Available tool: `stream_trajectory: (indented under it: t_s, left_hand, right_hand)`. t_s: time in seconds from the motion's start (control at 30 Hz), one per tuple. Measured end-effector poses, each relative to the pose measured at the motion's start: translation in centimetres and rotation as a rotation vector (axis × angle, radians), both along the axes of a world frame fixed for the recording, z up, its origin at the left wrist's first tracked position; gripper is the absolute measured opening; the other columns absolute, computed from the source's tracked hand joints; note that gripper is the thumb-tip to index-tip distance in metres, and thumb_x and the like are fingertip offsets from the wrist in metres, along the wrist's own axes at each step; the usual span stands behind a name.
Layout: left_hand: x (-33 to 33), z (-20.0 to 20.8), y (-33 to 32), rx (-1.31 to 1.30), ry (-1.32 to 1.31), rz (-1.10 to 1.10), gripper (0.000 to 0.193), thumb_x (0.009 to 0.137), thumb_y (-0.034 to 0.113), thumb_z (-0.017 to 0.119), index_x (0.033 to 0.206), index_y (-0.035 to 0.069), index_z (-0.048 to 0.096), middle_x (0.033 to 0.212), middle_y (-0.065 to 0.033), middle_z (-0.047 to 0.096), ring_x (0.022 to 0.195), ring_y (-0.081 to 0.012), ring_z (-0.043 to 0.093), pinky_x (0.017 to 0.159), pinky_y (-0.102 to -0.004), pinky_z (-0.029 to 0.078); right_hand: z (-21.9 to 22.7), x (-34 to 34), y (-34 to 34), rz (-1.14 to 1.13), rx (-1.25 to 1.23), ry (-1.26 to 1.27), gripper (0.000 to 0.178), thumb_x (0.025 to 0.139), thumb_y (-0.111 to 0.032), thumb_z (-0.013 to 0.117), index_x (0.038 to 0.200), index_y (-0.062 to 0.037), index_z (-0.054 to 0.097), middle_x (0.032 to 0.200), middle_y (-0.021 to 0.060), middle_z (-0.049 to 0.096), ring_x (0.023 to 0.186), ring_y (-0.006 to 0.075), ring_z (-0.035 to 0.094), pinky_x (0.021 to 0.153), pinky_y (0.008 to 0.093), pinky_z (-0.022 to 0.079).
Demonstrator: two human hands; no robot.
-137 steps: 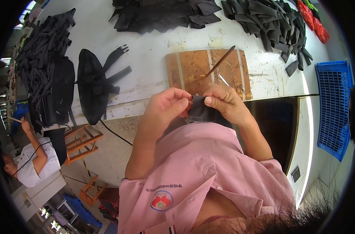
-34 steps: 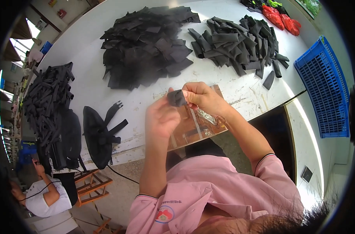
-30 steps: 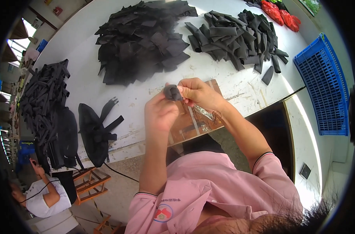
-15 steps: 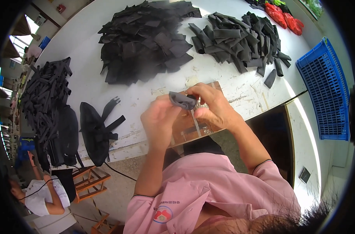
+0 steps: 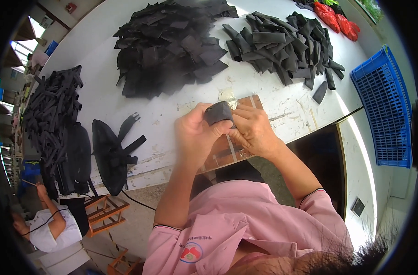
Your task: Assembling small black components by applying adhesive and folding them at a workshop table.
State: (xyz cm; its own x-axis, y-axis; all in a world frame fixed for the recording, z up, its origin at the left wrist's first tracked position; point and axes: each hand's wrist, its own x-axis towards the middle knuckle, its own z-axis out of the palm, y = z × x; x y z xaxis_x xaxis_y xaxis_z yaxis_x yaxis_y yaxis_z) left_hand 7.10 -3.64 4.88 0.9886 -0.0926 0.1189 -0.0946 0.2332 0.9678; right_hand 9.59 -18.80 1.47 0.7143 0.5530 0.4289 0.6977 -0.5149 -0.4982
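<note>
Over the front edge of the white table, my left hand grips a small dark grey fabric piece between thumb and fingers. The piece is bent into a short curved tube shape. My right hand is closed at its right edge, with thumb and fingertips pinched against the cloth. Below both hands lies a brown board with a pale strip across it; my hands and wrists cover part of it.
A wide heap of flat black fabric pieces lies ahead. Rolled dark pieces are piled at the far right, black strips and a black strapped pouch at left. A blue crate stands right. A person in white works lower left.
The fabric piece has turned more upright in my left hand. My right hand, whose thumb and fingers were spread apart, has closed in at the piece's right edge.
</note>
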Motion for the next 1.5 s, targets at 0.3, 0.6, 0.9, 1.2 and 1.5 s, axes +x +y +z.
stream_trajectory:
  t_s: [0.3, 0.6, 0.9, 1.2, 1.5]
  left_hand:
    - [0.3, -0.3, -0.8, 0.339, -0.342, 0.078, 0.011, 0.069, -0.007, 0.064, 0.076, -0.002, 0.058, 0.080, -0.0069, 0.056, 0.076, -0.0097, 0.052, 0.067, -0.0213, 0.042]
    - [0.1, -1.6, -0.8, 0.325, -0.206, 0.079, 0.008, 0.071, -0.008, 0.061, 0.077, -0.002, 0.058, 0.080, -0.0068, 0.058, 0.075, -0.0096, 0.052, 0.066, -0.0221, 0.042]
    - [0.1, -0.6, -1.2, 0.022, -0.140, 0.061, 0.015, 0.075, -0.005, 0.058, 0.090, -0.002, 0.059, 0.083, -0.0112, 0.060, 0.081, -0.0145, 0.056, 0.074, -0.0254, 0.044]
    - [0.2, -0.8, 0.9, 0.013, -0.272, -0.041, 0.016, 0.077, -0.007, 0.053, 0.091, -0.004, 0.058, 0.088, -0.0130, 0.060, 0.082, -0.0171, 0.056, 0.077, -0.0271, 0.043]
    - [0.2, -0.7, 0.5, -0.015, -0.288, 0.075, 0.011, 0.078, 0.003, 0.058, 0.089, -0.001, 0.059, 0.085, -0.0125, 0.059, 0.080, -0.0172, 0.053, 0.077, -0.0283, 0.040]
  right_hand:
    - [-2.5, 0.4, 0.1, 0.088, 0.282, 0.115, 0.022, 0.082, -0.024, 0.052, 0.076, -0.0034, 0.055, 0.065, 0.0121, 0.053, 0.059, 0.0310, 0.052, 0.052, 0.0383, 0.041]
    - [-3.5, 0.3, 0.1, 0.111, 0.324, 0.232, 0.028, 0.084, -0.029, 0.048, 0.080, -0.0029, 0.056, 0.070, 0.0151, 0.055, 0.065, 0.0336, 0.053, 0.057, 0.0394, 0.042]
    - [-4.0, 0.5, 0.5, 0.109, 0.333, 0.279, 0.030, 0.084, -0.031, 0.049, 0.077, -0.0022, 0.055, 0.067, 0.0144, 0.054, 0.066, 0.0335, 0.052, 0.057, 0.0403, 0.041]
    - [-2.8, 0.3, -0.3, 0.090, 0.174, 0.271, 0.033, 0.083, -0.036, 0.049, 0.074, -0.0047, 0.054, 0.064, 0.0144, 0.053, 0.064, 0.0333, 0.051, 0.058, 0.0406, 0.040]
    - [-1.4, 0.2, 0.0, 0.041, 0.097, 0.218, 0.029, 0.081, -0.033, 0.053, 0.074, -0.0040, 0.053, 0.060, 0.0135, 0.051, 0.062, 0.0321, 0.052, 0.054, 0.0398, 0.040]
